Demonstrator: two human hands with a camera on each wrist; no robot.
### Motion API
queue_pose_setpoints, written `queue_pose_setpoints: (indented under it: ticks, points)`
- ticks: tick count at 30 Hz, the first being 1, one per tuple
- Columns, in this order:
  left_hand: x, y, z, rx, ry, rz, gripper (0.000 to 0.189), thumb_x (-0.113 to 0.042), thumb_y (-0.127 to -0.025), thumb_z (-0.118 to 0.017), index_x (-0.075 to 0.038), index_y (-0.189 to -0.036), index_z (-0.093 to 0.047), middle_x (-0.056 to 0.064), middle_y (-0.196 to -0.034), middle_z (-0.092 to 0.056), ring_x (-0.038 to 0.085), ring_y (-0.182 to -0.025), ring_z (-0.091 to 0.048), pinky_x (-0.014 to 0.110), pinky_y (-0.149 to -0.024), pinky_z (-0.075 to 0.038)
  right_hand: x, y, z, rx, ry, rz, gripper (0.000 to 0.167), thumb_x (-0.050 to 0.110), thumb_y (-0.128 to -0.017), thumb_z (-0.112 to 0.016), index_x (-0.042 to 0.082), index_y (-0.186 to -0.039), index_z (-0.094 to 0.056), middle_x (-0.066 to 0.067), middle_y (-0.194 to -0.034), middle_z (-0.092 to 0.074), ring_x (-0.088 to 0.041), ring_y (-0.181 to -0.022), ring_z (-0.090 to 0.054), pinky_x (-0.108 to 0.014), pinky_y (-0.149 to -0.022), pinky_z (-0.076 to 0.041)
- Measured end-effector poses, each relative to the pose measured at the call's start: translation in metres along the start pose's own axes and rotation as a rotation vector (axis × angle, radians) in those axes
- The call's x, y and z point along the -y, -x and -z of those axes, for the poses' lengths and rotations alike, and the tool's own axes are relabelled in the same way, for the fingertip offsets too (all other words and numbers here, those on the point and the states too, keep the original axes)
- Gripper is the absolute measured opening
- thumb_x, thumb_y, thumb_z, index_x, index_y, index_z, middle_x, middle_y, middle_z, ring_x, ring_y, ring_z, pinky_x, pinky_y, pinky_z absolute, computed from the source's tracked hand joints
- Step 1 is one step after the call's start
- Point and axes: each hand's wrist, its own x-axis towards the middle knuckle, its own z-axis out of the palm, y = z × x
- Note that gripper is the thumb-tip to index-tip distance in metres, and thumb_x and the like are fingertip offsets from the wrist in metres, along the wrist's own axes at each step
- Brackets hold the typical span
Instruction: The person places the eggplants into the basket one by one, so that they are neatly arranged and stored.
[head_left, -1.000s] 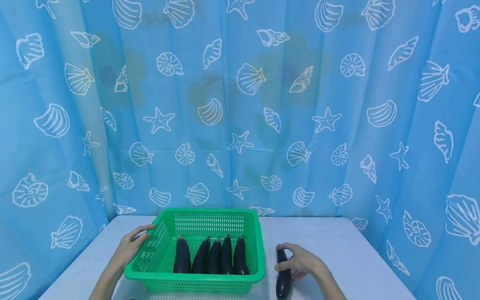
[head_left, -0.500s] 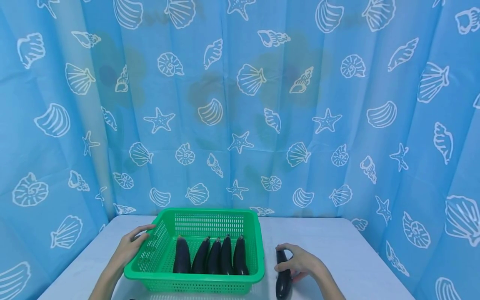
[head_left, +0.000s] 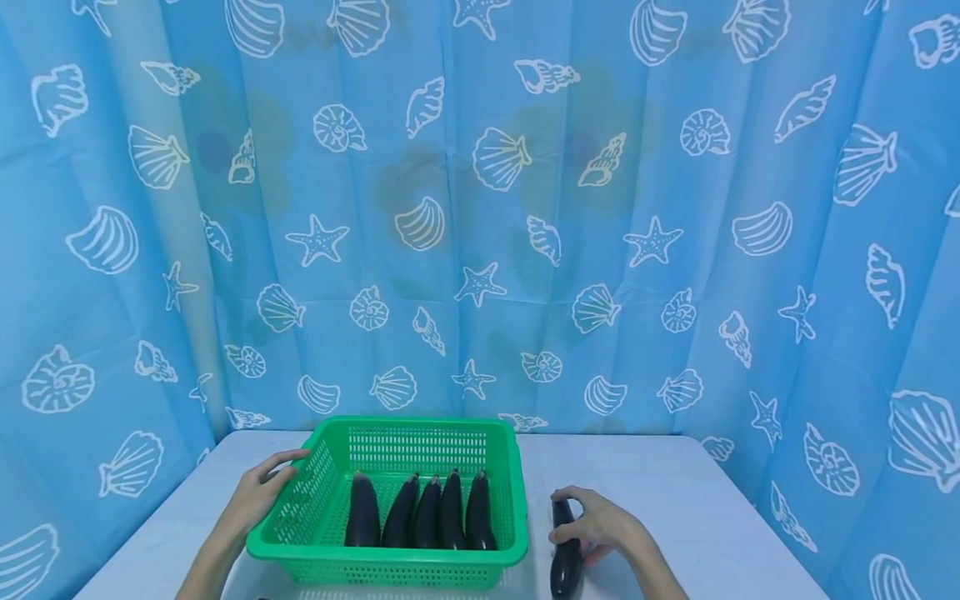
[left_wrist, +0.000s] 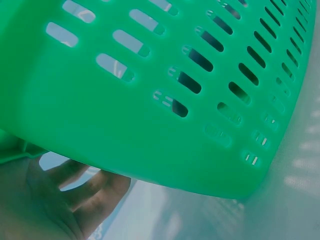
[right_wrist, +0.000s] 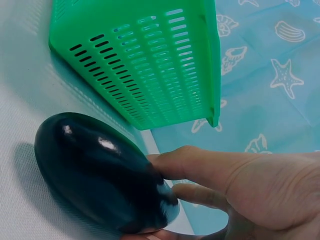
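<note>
A green slotted plastic basket (head_left: 390, 552) stands on the table, with several dark eggplants (head_left: 427, 515) lying side by side in it. My left hand (head_left: 258, 493) holds the basket's left rim; in the left wrist view, its fingers (left_wrist: 100, 192) show past the lower edge of the green wall. To the right of the basket, another eggplant (head_left: 566, 567) lies lengthwise on the table. My right hand (head_left: 600, 521) grips its far end between thumb and fingers. The right wrist view shows this glossy eggplant's (right_wrist: 95, 165) rounded near end close up, beside the basket wall.
The white-covered table (head_left: 660, 483) extends to the right and behind the right hand. A blue curtain (head_left: 480, 250) with white shell and starfish prints encloses the back and both sides. A small dark thing (head_left: 264, 598) peeks in at the bottom edge, left of the basket's front.
</note>
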Motion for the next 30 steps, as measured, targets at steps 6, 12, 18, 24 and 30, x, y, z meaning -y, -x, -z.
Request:
queue_pose_setpoints:
  ticks: [6, 12, 18, 24, 30]
  points:
    - [-0.0001, -0.0006, -0.0002, -0.001, -0.005, 0.002, 0.049, -0.038, -0.105, -0.043, -0.01, -0.145, -0.048, 0.027, -0.152, -0.038, 0.046, -0.128, -0.05, 0.045, -0.097, -0.056, -0.0003, 0.0003, 0.0003, -0.007, 0.002, 0.005, 0.066, 0.018, -0.078, -0.08, 0.011, -0.138, -0.054, -0.025, -0.119, -0.053, -0.025, -0.077, -0.065, -0.039, -0.058, -0.065]
    - [0.0, -0.0006, -0.0002, -0.001, -0.005, 0.002, 0.049, -0.039, -0.105, -0.043, -0.011, -0.145, -0.048, 0.026, -0.152, -0.038, 0.046, -0.128, -0.05, 0.046, -0.099, -0.055, -0.0011, -0.0008, 0.0012, -0.013, 0.002, 0.001, 0.065, 0.018, -0.078, -0.079, 0.012, -0.138, -0.054, -0.026, -0.122, -0.052, -0.025, -0.077, -0.065, -0.038, -0.058, -0.065]
    - [0.0002, -0.0011, -0.0001, 0.001, -0.003, 0.001, 0.048, -0.037, -0.105, -0.043, -0.01, -0.145, -0.048, 0.027, -0.151, -0.038, 0.047, -0.129, -0.05, 0.045, -0.097, -0.056, 0.0007, 0.0008, 0.0028, -0.017, -0.013, -0.017, 0.065, 0.018, -0.08, -0.078, 0.012, -0.139, -0.053, -0.028, -0.124, -0.051, -0.025, -0.077, -0.066, -0.038, -0.059, -0.065]
    - [0.001, -0.0012, -0.0004, 0.0, 0.006, -0.001, 0.047, -0.035, -0.106, -0.043, -0.011, -0.145, -0.048, 0.026, -0.152, -0.038, 0.046, -0.129, -0.05, 0.043, -0.096, -0.057, 0.003, 0.0025, 0.0043, -0.03, -0.009, -0.011, 0.065, 0.019, -0.08, -0.078, 0.013, -0.14, -0.053, -0.026, -0.121, -0.053, -0.026, -0.077, -0.065, -0.038, -0.059, -0.065]
    - [0.001, -0.001, -0.0004, 0.002, 0.012, -0.006, 0.048, -0.037, -0.106, -0.043, -0.01, -0.145, -0.047, 0.026, -0.151, -0.04, 0.045, -0.127, -0.052, 0.043, -0.095, -0.057, 0.0049, 0.003, 0.006, -0.035, -0.015, -0.005, 0.064, 0.017, -0.081, -0.076, 0.015, -0.14, -0.052, -0.023, -0.113, -0.056, -0.027, -0.079, -0.065, -0.038, -0.058, -0.065]
